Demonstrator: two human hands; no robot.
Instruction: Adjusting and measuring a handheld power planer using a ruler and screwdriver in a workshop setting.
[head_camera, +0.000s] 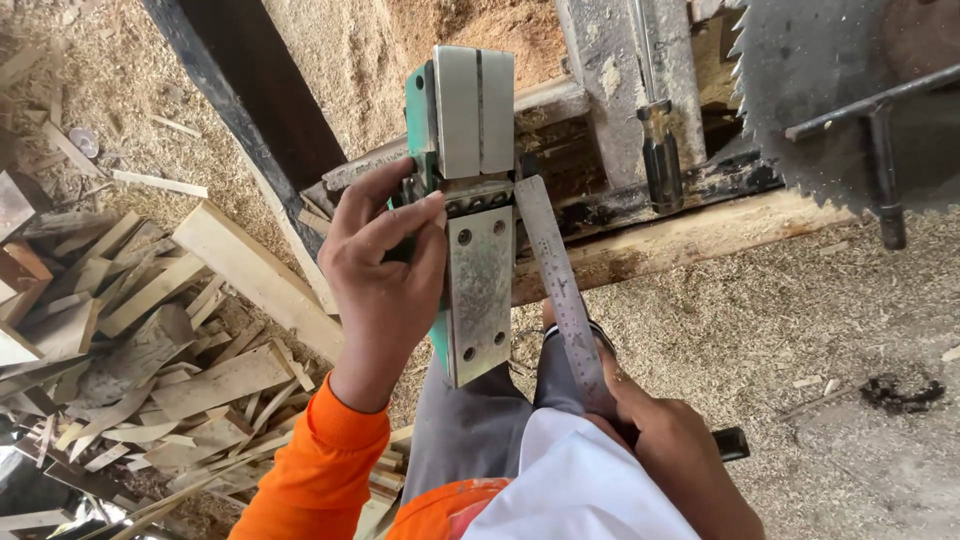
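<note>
The fingers of the left hand are wrapped around the green body of an electric planer, which is held upside down so that its grey sole plates face the camera, the thumb lying beside the gap where the cutter sits. The planer is held in the air above the lap, just in front of a rough wooden beam. A steel ruler is gripped at its lower end by the right hand, the fingers closed on it, and its upper end is laid against the sole near the cutter gap. The step in hand is judged to be a check of the sole or blade level with the straightedge. For the next move the ruler would need to be laid flat across both plates and held steady while the body is kept from tilting. Further out, a screwdriver rests on the bench, a large circular saw blade lies at upper right, and wood offcuts are heaped over sawdust on the left.
</note>
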